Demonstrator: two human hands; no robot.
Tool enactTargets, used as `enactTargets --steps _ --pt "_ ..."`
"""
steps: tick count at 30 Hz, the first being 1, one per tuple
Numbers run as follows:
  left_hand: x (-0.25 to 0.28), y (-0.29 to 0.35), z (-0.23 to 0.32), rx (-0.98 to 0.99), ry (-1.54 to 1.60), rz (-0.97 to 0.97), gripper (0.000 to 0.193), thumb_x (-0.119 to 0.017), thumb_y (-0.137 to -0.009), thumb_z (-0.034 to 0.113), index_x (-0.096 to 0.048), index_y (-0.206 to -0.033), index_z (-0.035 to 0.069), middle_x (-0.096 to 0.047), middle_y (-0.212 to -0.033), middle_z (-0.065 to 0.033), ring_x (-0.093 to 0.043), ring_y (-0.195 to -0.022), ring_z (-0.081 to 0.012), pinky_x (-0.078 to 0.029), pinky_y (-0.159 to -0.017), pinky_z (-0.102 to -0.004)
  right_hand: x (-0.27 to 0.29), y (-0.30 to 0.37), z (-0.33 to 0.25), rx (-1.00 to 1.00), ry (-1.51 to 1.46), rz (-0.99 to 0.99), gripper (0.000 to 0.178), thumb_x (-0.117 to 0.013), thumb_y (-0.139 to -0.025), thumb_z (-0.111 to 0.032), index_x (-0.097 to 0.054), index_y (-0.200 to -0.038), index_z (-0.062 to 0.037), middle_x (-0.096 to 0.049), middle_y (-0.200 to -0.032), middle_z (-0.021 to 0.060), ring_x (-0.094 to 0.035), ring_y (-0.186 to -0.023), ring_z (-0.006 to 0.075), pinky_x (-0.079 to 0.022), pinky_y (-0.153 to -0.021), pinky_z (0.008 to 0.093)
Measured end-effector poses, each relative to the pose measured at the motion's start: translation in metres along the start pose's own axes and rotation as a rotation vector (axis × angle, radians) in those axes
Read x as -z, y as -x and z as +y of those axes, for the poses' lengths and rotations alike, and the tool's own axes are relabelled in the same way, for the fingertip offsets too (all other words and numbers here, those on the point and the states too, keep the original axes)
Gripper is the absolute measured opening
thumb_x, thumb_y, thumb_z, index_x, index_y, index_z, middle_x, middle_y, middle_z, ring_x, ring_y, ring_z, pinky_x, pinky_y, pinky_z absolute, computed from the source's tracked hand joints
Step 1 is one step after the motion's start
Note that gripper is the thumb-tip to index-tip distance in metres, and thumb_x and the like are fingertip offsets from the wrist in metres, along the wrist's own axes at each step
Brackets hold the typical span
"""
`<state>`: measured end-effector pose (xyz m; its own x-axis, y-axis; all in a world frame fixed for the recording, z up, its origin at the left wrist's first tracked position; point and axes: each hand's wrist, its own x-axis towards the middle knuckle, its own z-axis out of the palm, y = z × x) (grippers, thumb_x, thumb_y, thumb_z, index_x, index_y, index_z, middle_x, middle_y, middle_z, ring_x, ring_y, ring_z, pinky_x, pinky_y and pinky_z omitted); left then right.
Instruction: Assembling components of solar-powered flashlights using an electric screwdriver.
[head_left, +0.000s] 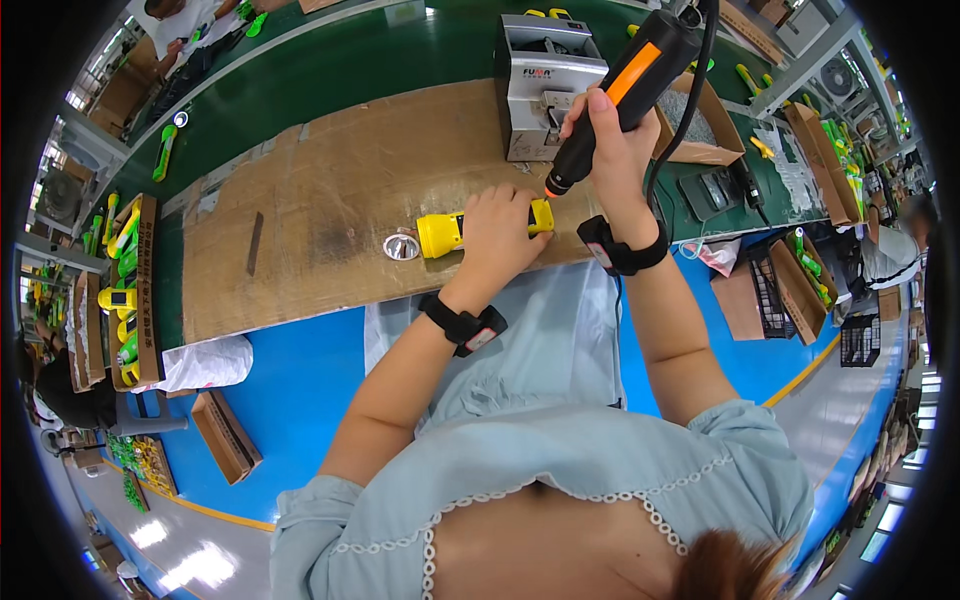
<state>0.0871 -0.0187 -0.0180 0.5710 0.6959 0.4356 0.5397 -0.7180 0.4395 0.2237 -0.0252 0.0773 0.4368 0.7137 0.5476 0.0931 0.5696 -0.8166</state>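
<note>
**Hands on flashlight and driver at the cardboard-topped bench**

Both hands are busy and close together near the middle of the view. The left hand lies closed over the top of a yellow flashlight body resting on its side on the brown cardboard-covered tabletop; only its front end, at the hand's 9 o'clock, and a small yellow bit at 3 o'clock show past the fingers. The right hand is wrapped firmly around a black-and-orange electric screwdriver, held slanted with its orange tip pointing down just above the right end of the flashlight, at the left hand's 2 o'clock. Whether the bit actually touches the flashlight cannot be told.

As for progress, the flashlight looks partly assembled: a loose silver reflector cone sits just beside its front end at 9 o'clock, not yet fitted, and the driver is poised at the far end, so fastening seems to be under way rather than finished. No screw can be made out.

A grey screw feeder box stands at 12 o'clock from the hands. Boxes of yellow and green flashlights sit well apart at 9 o'clock.
</note>
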Motion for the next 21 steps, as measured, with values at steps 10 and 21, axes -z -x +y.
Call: enactTargets --steps 10,21 --pt "0.0 -0.001 -0.002 0.012 0.03 0.001 0.041 -0.077 -0.061 0.03 -0.064 -0.096 0.012 -0.057 -0.091 -0.0068 -0.055 -0.09 -0.027 -0.041 -0.075 -0.0389 0.001 0.002 0.016 -0.012 0.024 -0.004 0.025 -0.059 -0.088 -0.022 -0.05 -0.093 0.0003 -0.057 -0.071 0.0082 -0.057 -0.059 0.0147 -0.048 -0.055 0.0268" --pt "0.001 -0.009 -0.001 0.071 0.044 -0.04 0.042 -0.078 -0.06 0.031 -0.065 -0.095 0.011 -0.058 -0.094 -0.0073 -0.055 -0.09 -0.0273 -0.042 -0.076 -0.0393 0.005 0.006 0.027 -0.082 -0.111 -0.101 0.015 -0.062 -0.085 -0.011 -0.05 -0.088 -0.0017 -0.057 -0.067 0.0041 -0.055 -0.057 0.0109 -0.046 -0.053 0.0239"
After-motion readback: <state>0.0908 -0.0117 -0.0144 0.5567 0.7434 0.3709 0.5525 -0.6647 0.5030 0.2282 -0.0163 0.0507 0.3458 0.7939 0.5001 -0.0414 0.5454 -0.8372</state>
